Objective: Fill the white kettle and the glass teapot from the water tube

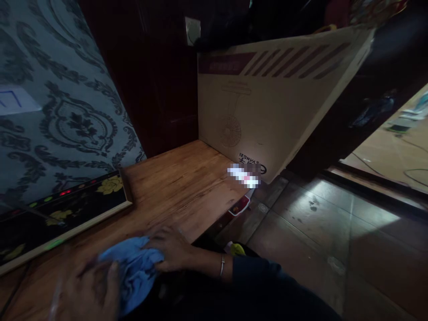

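Hands sit apart, blue cloth (pixel 138 272) bunched between them. Right hand (pixel 171 247) is touching its right edge, left hand (pixel 92 287) is a blur at its left, can't tell if either's really gripping. Wood top (pixel 187 183) stretches out ahead, box (pixel 270 102) beyond the right.

- Wall (pixel 83 122): grey-blue, dark scrolling pattern.
- Panel (pixel 160 84): dark reddish, pale plate (pixel 193 31) on it.
- Floor (pixel 297 276): brown tiles, bright light patch (pixel 347 209).
- Right: paler, lit floor (pixel 377 147).
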A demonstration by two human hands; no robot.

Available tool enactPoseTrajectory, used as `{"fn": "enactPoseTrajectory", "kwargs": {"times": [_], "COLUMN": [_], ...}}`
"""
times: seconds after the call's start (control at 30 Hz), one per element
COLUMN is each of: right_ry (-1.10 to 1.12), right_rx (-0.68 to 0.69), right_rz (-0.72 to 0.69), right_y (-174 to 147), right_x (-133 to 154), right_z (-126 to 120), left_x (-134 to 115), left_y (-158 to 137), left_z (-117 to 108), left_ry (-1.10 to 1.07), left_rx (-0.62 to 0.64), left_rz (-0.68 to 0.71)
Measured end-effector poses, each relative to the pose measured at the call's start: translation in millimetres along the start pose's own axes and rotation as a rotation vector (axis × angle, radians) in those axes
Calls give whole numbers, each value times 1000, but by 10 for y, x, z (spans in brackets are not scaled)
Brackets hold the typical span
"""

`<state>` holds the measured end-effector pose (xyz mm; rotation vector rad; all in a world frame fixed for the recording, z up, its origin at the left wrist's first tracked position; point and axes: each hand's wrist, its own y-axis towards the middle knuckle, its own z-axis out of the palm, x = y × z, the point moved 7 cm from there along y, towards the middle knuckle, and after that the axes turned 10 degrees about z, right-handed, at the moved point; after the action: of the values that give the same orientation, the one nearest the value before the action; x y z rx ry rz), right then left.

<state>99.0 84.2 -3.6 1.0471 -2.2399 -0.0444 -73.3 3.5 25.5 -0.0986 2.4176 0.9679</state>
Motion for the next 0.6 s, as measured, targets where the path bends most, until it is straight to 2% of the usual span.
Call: {"fn": "enactPoseTrajectory", "kwargs": {"times": [0.17,0.33,0.47,0.6], "right_ry": [-44,-167,-191,-192], "right_rx": [-20,132,96,68], "right_rz": [4,-11,-71,-127], "right_y": [151,243,218,111], "right_x": [107,312,371,252], "right_z": [-115,47,139,137], "left_x": [-119,-124,-28,-79], "left_y": [49,69,21,-58], "left_z": [-81,140,215,264], "left_ry": [159,197,268,264], "left_rx": [-56,141,224,234], "left_rz": [0,108,192,287]}}
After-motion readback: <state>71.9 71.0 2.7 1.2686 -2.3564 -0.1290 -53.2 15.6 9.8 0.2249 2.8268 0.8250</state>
